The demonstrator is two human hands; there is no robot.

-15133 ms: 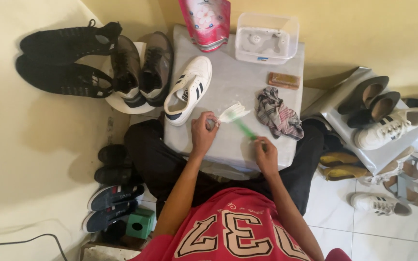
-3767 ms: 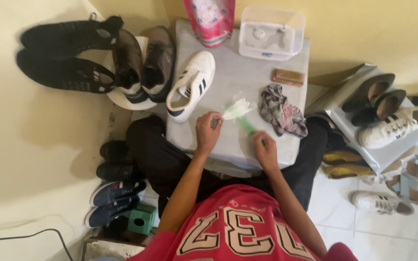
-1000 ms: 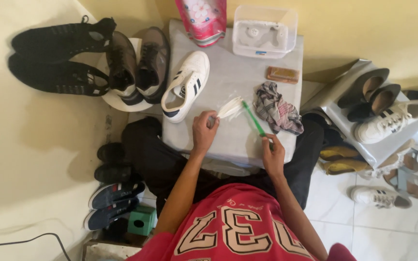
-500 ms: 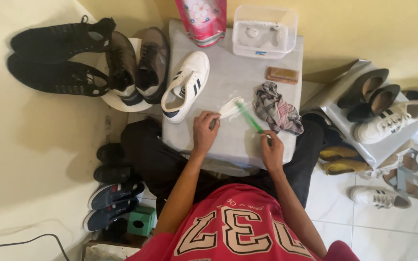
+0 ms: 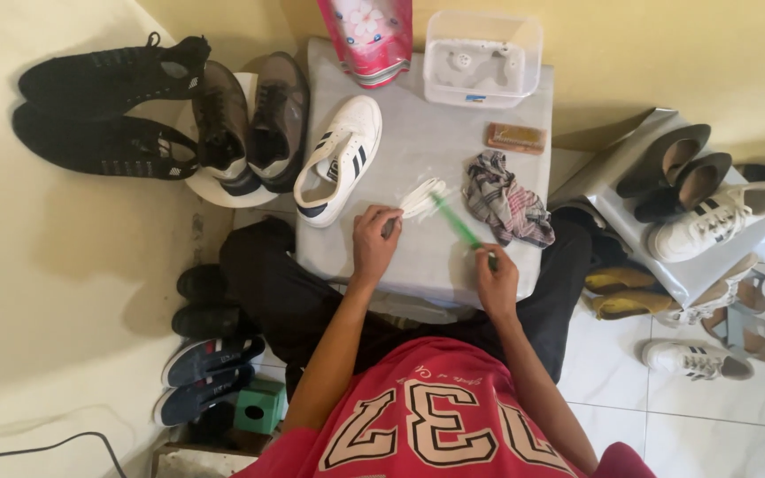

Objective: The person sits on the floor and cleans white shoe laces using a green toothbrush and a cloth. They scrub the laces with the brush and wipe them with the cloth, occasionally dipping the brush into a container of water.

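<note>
Now my left hand (image 5: 375, 241) is curled shut on one end of a bunch of white shoelaces (image 5: 421, 196), pressing them down on the grey table (image 5: 418, 115). My right hand (image 5: 498, 283) is pinched tight on the bottom of a green toothbrush (image 5: 455, 225). The brush slants up and away from me, and its top end sits on the laces, near the middle of the table.

Just beside the laces, on my right, lies a crumpled checked cloth (image 5: 508, 198). Behind the cloth is a small brown brush (image 5: 516, 138). One white sneaker with dark stripes (image 5: 340, 159) lies on the left part of the table, close to my left hand but not touching it. At the far edge stand a pink pouch (image 5: 367, 35) and a clear plastic tub (image 5: 482, 58).

Off the table on my left are two brown shoes (image 5: 250, 124) on a white plate and two black shoes (image 5: 99, 106) on the floor. On my right, a silver box (image 5: 622, 208) holds more shoes.
</note>
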